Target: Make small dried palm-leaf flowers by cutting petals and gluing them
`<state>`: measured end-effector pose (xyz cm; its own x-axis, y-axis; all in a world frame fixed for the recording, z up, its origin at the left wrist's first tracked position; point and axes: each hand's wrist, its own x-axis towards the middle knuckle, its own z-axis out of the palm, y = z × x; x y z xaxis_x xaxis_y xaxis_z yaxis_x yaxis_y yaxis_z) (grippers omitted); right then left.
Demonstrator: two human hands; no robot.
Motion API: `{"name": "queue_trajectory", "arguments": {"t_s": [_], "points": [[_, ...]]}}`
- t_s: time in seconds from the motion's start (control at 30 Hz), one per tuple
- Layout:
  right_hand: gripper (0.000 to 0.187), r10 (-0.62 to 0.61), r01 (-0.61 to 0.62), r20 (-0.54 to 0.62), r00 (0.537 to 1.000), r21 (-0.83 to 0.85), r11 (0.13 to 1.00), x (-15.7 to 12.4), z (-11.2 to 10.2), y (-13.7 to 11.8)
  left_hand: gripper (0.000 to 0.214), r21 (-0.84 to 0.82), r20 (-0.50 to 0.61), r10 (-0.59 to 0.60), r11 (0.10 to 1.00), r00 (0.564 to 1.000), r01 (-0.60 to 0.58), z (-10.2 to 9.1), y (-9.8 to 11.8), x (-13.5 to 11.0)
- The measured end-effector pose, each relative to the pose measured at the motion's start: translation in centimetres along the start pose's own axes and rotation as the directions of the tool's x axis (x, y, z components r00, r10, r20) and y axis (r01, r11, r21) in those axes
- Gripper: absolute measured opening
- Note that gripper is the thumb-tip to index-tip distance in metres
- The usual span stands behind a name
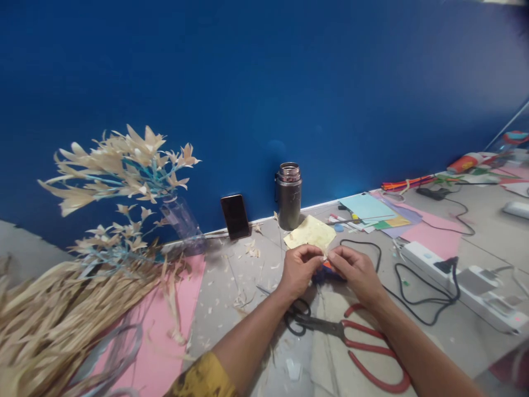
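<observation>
Head view shows bare left hand (301, 269) and bare right hand (356, 271) close together, apparently pinching one tiny pale piece (325, 256) before creased light-yellow paper (313, 232). Fine fingertip work seems underway; next move probably needs steady pinching.

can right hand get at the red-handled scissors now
Likely yes: the red-handled scissors lie close to the right hand, handles mostly uncovered. The right forearm partly overlaps them in view, though, and the hand, pinching beside the left hand, would probably need to draw back.

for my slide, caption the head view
Left hand and right hand meet near red-handled scissors, flask and phone.
</observation>
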<state>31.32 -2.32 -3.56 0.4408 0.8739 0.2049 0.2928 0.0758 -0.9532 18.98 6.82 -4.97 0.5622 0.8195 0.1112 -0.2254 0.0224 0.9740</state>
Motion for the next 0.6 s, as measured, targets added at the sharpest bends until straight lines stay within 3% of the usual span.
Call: {"name": "queue_trajectory", "arguments": {"t_s": [0.2, 0.6], "points": [[0.038, -0.003, 0.003, 0.013, 1.000, -0.015, 1.000, -0.1, 0.0, -0.3, 0.004, 0.055, -0.047, 0.059, 0.997, 0.997, -0.056, 0.1, 0.2, -0.1], [0.038, -0.001, 0.000, 0.026, 1.000, 0.037, 0.999, -0.1, -0.2, -1.2, 0.014, -0.075, -0.160, -0.031, 0.997, 0.987, 0.019, -0.2, 0.6, 0.2]]}}
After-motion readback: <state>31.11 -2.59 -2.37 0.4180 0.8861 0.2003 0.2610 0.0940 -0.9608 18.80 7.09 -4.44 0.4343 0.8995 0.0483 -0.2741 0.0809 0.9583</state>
